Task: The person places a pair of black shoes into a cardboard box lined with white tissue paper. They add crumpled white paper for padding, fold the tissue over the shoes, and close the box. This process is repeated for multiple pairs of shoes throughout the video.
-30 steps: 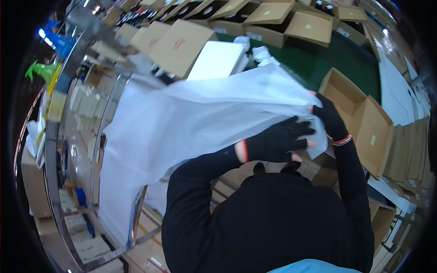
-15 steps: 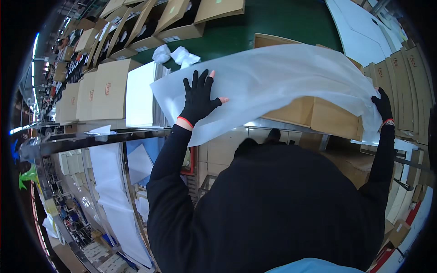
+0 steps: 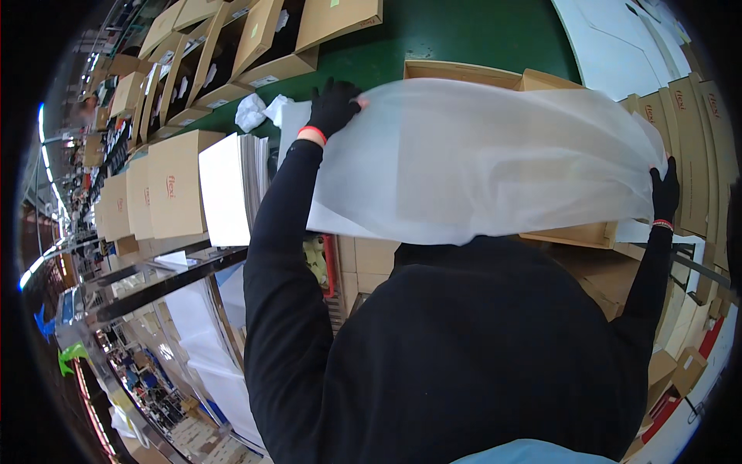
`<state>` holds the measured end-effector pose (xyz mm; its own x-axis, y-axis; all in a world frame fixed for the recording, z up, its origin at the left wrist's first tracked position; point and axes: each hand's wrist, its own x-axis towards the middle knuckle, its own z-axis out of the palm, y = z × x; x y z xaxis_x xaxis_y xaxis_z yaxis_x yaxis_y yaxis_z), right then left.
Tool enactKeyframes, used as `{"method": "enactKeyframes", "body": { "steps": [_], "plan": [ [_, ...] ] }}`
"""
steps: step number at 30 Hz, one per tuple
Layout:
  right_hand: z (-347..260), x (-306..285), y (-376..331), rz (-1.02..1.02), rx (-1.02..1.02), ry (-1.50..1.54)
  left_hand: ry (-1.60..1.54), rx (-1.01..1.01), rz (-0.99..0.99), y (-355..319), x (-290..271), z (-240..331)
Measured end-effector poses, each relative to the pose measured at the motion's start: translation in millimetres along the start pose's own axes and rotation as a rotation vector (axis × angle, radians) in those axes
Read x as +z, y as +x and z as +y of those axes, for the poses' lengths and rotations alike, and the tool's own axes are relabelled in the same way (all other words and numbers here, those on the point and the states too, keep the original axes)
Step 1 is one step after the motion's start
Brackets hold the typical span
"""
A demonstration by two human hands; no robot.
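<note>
A translucent white packing sheet [image 3: 464,158] is stretched between my two hands above an open cardboard box [image 3: 456,71]. My left hand [image 3: 335,107], in a black glove with some bare fingertips, is closed on the sheet's far left part. The right-hand edge of the sheet is pinched in my right hand [image 3: 665,189], gloved the same way. Most of the box is hidden under the sheet; its far wall and part of its near right side [image 3: 576,234] show. Crumpled white paper [image 3: 251,113] lies beside my left hand.
Open cartons [image 3: 270,69] stand in a row at the far left on the green surface [image 3: 464,31]. A stack of white sheets [image 3: 226,189] and upright cartons [image 3: 185,185] are on the left. Folded cartons [image 3: 686,147] stand at the right, and white panels [image 3: 607,46] lie far right.
The sheet has moved toward me and now covers more of the box. My left hand has gone from spread fingers to closed and shifted slightly away from me; my right hand has moved slightly nearer.
</note>
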<state>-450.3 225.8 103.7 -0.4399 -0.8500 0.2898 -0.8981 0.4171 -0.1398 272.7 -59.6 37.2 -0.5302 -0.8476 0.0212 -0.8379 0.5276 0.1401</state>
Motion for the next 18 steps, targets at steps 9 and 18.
{"method": "enactKeyframes", "body": {
  "steps": [9, 18],
  "plan": [
    [-205, -18, -55, 0.362, -0.377, 0.011, -0.140, 0.152, 0.504, 2, -39, 83],
    [-288, 56, -45, -0.285, -0.417, -0.223, -0.171, 0.043, 0.261, -60, -31, 113]
  ]
}}
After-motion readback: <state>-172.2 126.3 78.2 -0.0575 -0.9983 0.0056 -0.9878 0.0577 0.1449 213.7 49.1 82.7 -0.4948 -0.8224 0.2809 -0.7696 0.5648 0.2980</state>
